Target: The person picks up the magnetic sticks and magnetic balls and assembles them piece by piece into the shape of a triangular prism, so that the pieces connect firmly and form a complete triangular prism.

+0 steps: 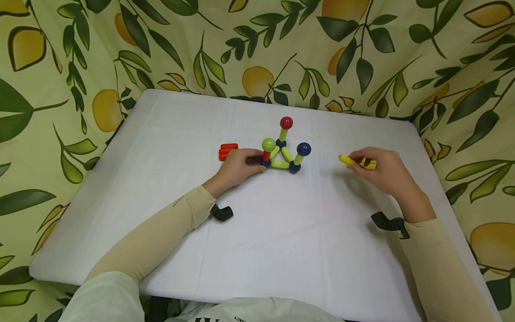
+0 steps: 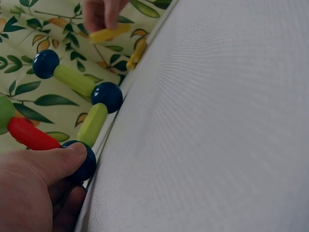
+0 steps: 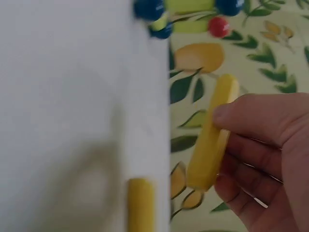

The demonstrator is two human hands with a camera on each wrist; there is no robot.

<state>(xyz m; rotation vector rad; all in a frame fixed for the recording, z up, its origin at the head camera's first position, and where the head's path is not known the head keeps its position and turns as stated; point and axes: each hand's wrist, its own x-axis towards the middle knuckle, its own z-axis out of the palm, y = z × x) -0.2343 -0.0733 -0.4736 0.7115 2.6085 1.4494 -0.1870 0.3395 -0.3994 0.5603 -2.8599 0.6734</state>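
On the table stands a magnetic stick-and-ball frame: a triangle of green sticks (image 1: 280, 164) with blue balls at its corners. From these rise a red stick (image 2: 33, 135) topped by a green ball (image 1: 268, 144), a green stick carrying a red ball (image 1: 286, 122), and another green stick carrying a blue ball (image 1: 303, 149). My left hand (image 1: 238, 166) pinches the near-left corner ball (image 2: 83, 164) between thumb and fingers. Off to the right, my right hand (image 1: 382, 172) pinches a yellow stick (image 3: 210, 137), held above the table and apart from the frame.
Beside my left hand lie several red sticks (image 1: 228, 146), partly hidden by it. More yellow stick (image 3: 140, 205) rests on the table below my right hand. The white table (image 1: 257, 250) meets a leaf-and-fruit patterned curtain (image 1: 306, 53) at its back and sides.
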